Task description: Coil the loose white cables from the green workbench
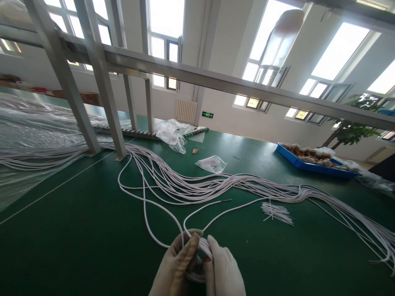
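Observation:
My left hand (179,263) and my right hand (224,263), both in pale gloves, grip a small coil of white cable (204,246) near the front of the green table. The left glove looks dirty at thumb and finger. Loose strands lead from the coil toward a long bundle of white cables (191,187) lying across the table. One free cable end with a dark tip (226,200) points right, just beyond my hands. A bit of red shows between my hands; what it is I cannot make out. The lower part of the coil is partly hidden by my fingers.
A pile of short white ties (277,213) lies right of my hands. Farther back are a small plastic bag (212,163), crumpled clear plastic (173,133) and a blue tray (317,166) of parts. Metal posts (106,82) and a crossbar (197,74) stand over the table (77,230).

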Demonstrator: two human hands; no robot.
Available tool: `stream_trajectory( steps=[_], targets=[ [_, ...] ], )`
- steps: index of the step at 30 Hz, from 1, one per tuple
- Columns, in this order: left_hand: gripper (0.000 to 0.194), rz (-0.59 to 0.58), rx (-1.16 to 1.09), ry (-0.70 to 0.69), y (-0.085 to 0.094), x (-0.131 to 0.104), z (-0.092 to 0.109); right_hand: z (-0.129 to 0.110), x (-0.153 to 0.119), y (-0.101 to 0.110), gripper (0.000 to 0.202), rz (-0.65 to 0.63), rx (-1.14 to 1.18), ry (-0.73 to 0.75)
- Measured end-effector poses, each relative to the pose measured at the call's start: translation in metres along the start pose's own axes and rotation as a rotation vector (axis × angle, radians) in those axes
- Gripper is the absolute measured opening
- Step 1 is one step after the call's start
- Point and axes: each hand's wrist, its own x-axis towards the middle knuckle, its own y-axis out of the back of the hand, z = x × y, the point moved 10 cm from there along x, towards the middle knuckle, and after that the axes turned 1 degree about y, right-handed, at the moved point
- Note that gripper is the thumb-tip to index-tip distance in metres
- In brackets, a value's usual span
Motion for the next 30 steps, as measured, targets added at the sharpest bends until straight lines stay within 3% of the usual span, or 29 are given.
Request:
stream_trajectory(
  steps=[9, 17, 20, 24, 27, 30],
  targets=[
    [0.035, 0.028, 0.127, -0.076, 0.002, -0.002, 0.008, -0.012, 0.005, -0.006, 0.045, -0.063, 0.339, 0.064],
    [0.053, 0.066, 0.199, -0.076, 0.017, 0.011, 0.004, -0.012, 0.003, 0.001, 0.047, 0.024, -0.013, 0.047],
    [0.058, 0.058, 0.160, -0.091, 0.013, 0.010, 0.005, -0.014, 0.006, -0.001, 0.052, 0.056, -0.131, 0.027],
    [0.064, 0.008, 0.144, -0.072, 0.002, 0.002, 0.004, -0.023, 0.010, -0.005, 0.059, 0.049, -0.282, 0.129],
    [0.059, -0.049, 0.157, -0.049, -0.007, -0.006, 0.006, -0.023, 0.011, -0.008, 0.057, -0.034, -0.299, 0.187],
    [0.043, -0.082, 0.171, -0.043, -0.013, -0.015, 0.013, -0.018, 0.009, -0.006, 0.046, -0.083, -0.119, 0.155]
  ],
)
